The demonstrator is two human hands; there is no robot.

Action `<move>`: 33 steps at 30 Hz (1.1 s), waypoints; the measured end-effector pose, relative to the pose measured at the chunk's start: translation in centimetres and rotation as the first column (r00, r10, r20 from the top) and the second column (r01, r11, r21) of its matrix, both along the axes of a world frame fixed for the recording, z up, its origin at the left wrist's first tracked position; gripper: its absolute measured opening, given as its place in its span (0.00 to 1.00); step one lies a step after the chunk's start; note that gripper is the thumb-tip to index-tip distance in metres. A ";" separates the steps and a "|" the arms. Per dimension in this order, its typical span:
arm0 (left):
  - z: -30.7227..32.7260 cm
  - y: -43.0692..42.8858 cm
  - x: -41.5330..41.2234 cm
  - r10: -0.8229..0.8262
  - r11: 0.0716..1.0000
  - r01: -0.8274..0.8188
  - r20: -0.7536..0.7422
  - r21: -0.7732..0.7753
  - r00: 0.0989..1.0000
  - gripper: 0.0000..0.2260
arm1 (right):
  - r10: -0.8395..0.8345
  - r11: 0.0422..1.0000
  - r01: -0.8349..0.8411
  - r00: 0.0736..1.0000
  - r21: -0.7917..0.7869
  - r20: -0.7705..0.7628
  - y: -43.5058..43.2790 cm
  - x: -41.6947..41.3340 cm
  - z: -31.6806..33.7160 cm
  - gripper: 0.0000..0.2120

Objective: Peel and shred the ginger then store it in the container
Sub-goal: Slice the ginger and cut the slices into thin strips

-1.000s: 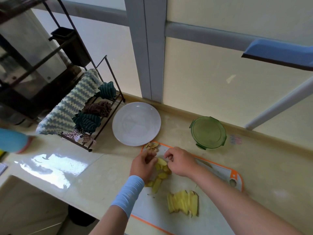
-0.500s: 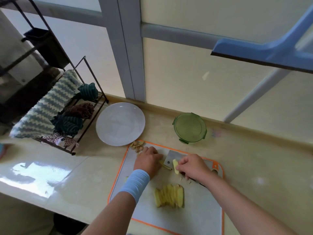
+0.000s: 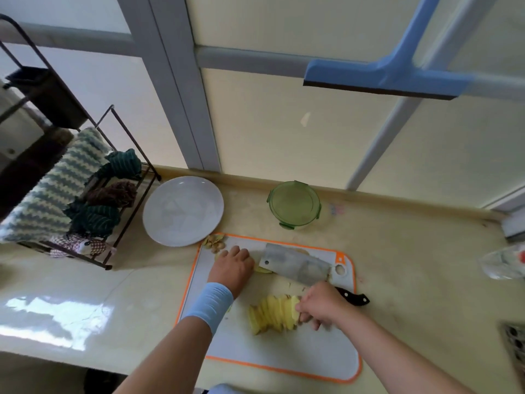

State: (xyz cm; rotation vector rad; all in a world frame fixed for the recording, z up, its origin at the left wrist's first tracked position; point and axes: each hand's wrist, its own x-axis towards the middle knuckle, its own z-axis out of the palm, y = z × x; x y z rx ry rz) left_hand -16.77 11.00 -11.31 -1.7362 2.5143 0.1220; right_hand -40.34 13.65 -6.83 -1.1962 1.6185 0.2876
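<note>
Covering a ginger piece [image 3: 263, 270], left hand [image 3: 231, 270] curls; right hand [image 3: 322, 308] half-masks cleaver handle [image 3: 352, 296].

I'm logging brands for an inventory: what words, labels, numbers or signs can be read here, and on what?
No text can be read.
Faint pinkish mark on the counter beside the green container: too blurred to read.
Clear bottle at the right edge: red patch, nothing legible.
Cleaver and cutting board: no print visible.
</note>
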 end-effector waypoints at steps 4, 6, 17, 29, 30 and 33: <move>0.3 1.2 0.0 0.192 0.981 -0.187 -0.117 0.055 0.974 0.11 | 0.191 0.975 -0.209 0.962 -0.077 -0.196 -0.2 0.4 0.5 0.10; 0.9 1.3 -0.2 0.287 0.955 -0.267 -0.172 0.129 0.942 0.13 | 0.266 0.932 -0.323 0.919 -0.167 -0.290 -1.0 1.0 0.8 0.07; 0.2 0.6 -0.6 0.365 0.913 -0.325 -0.139 0.246 0.920 0.13 | 0.516 0.597 -0.599 0.796 -0.535 -0.316 -5.2 7.8 0.0 0.13; -0.8 2.3 1.3 0.271 0.958 -0.231 -0.274 0.169 0.923 0.14 | 0.622 0.495 -0.731 0.675 -0.469 -0.396 -5.6 9.5 -1.1 0.11; -0.8 2.5 1.4 0.295 0.952 -0.252 -0.302 0.175 0.906 0.14 | 0.605 0.517 -0.703 0.703 -0.488 -0.374 -5.5 9.5 -0.9 0.10; 0.2 2.4 1.4 0.369 0.929 -0.334 -0.393 0.156 0.842 0.08 | 0.479 0.679 -0.494 0.859 -0.543 -0.182 -5.2 9.0 -0.4 0.07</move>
